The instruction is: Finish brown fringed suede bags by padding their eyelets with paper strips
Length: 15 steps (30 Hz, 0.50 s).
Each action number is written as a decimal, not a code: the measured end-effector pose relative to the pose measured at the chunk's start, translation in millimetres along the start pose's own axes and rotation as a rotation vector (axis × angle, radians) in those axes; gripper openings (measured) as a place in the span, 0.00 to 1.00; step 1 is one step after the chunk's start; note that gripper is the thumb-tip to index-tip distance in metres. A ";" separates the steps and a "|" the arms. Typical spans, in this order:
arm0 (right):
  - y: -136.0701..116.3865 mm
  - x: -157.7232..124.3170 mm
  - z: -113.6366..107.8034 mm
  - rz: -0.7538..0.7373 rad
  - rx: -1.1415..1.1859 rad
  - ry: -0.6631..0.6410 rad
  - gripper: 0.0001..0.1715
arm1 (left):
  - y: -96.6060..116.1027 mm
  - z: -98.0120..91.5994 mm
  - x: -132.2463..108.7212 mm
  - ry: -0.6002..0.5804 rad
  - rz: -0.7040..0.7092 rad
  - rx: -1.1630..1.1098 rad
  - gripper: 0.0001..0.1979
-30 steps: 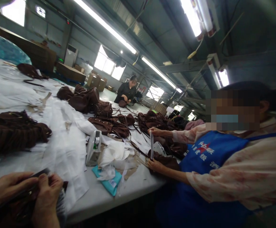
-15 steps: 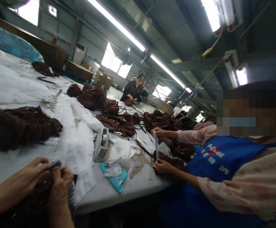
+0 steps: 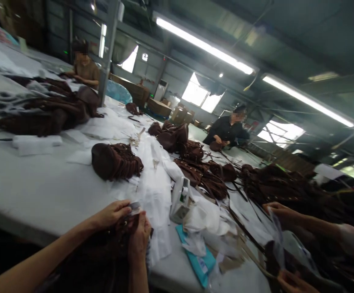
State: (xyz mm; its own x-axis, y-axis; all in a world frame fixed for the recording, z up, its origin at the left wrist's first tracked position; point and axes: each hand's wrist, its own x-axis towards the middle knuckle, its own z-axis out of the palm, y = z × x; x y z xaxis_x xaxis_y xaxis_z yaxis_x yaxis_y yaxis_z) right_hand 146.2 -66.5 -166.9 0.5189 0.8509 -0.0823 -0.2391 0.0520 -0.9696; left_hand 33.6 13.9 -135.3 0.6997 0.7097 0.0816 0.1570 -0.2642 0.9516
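Observation:
A dark brown bag (image 3: 99, 256) with small metal eyelets hangs at the near table edge, its lower part lost in shadow. My left hand (image 3: 113, 215) is closed at its top edge, pinching a small translucent grey plastic piece (image 3: 135, 208). Beside it, my right hand (image 3: 139, 239) is closed on the upper rim of the bag, thumb up against the same plastic piece. What the plastic is attached to cannot be made out. White wrapping sheets (image 3: 155, 183) lie just beyond my right hand.
A gathered brown bag (image 3: 116, 160) lies ahead on the white table (image 3: 42, 183). Right of centre are a grey-white dispenser (image 3: 180, 199) and a turquoise packet (image 3: 196, 256). A co-worker's hands (image 3: 282, 211) hold clear plastic at right. More brown bags (image 3: 55, 108) lie at left.
The view has swung left, so everything sits farther right and another seated person appears at far left. My hands stay on the bag and the plastic piece.

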 end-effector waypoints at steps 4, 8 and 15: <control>1.9 1.6 -2.9 0.002 0.007 -0.045 0.28 | 0.5 -1.1 -1.5 -0.054 0.025 -0.033 0.14; 5.3 3.5 -3.7 -0.014 -0.051 -0.070 0.21 | 11.1 -0.6 -6.0 -0.060 0.069 0.110 0.08; -0.3 5.2 -7.0 -0.089 -0.205 -0.074 0.23 | 15.8 2.6 -8.7 -0.016 0.119 0.278 0.06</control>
State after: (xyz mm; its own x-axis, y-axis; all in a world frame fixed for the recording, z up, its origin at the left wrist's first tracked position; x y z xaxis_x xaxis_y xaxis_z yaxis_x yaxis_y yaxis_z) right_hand 154.6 -65.8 -168.7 0.4673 0.8840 0.0150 -0.0195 0.0273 -0.9994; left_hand 31.9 1.9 -121.8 0.7349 0.6536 0.1807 0.2567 -0.5148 0.8180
